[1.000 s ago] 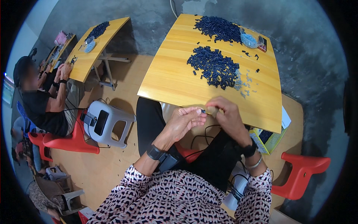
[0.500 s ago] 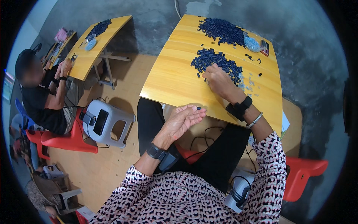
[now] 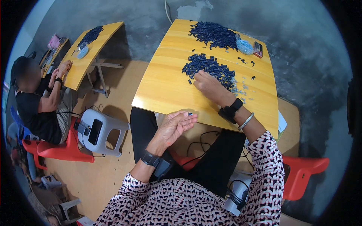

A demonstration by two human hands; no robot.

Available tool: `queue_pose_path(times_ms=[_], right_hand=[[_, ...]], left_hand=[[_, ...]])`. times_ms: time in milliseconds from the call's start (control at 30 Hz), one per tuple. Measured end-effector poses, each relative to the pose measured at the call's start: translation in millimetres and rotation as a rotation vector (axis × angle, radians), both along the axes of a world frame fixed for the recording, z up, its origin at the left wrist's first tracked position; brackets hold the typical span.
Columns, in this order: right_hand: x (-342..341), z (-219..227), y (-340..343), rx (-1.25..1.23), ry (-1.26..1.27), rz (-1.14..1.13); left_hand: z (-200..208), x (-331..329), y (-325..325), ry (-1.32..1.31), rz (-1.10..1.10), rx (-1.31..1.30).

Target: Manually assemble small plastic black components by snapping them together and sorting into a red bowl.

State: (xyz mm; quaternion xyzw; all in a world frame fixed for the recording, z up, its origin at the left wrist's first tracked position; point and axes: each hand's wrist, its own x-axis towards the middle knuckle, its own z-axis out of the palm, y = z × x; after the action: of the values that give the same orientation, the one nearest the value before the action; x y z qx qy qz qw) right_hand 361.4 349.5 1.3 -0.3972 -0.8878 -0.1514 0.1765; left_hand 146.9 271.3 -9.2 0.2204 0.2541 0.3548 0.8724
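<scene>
My left hand (image 3: 172,129) is just off the table's near edge, palm partly up. Its thumb and fingers pinch a small dark cylindrical piece (image 3: 190,114), which sticks out at the fingertips. Over the table, my right hand (image 3: 211,87) has its fingers bunched together, pointing down beside the near pile of small dark pieces (image 3: 205,64). Whatever its fingertips may hold is hidden. A loose dark piece (image 3: 189,81) lies just left of those fingertips. Tiny clear pieces (image 3: 241,88) are scattered along the right side of the near pile.
Farther back on the wooden table (image 3: 162,86) are a larger dark pile (image 3: 215,34), a clear tub of light-blue bits (image 3: 245,47) and a dark-and-red flat box (image 3: 258,49). A grey stool (image 3: 107,130) stands left. Another person (image 3: 37,101) sits at a second table (image 3: 88,56).
The whole view has shifted, so the table and my hands appear slightly farther left and lower. Both hands keep nearly the same pose, the left still pinching the dark piece.
</scene>
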Motion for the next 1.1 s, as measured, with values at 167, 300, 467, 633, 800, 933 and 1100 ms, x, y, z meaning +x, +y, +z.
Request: queue_pose_path(times_ms=[167,300,467,633,800,933,1100], right_hand=[[10,8,1,0.011,0.027,0.017],[3,23,-20,-0.015,0.249,0.038],[-21,19,-60,-0.205,0.802,-0.213],[-52,7,-106,-0.363,1.327,-0.323],[-50,3,-138,-0.342,1.237,-0.308],[-43,3,-160,-0.588,1.666,-0.276],[-33,3,-175,-0.463,1.657,-0.269]], left_hand=[[4,10,4,0.031,-0.004,0.001],[2,6,5,0.053,0.074,0.004],[3,9,1,0.035,0.174,0.011],[-4,5,-3,0.020,0.174,0.006],[3,6,-11,0.002,0.087,0.038],[6,14,-24,0.018,0.024,0.029],[19,26,-37,-0.004,-0.039,0.029]])
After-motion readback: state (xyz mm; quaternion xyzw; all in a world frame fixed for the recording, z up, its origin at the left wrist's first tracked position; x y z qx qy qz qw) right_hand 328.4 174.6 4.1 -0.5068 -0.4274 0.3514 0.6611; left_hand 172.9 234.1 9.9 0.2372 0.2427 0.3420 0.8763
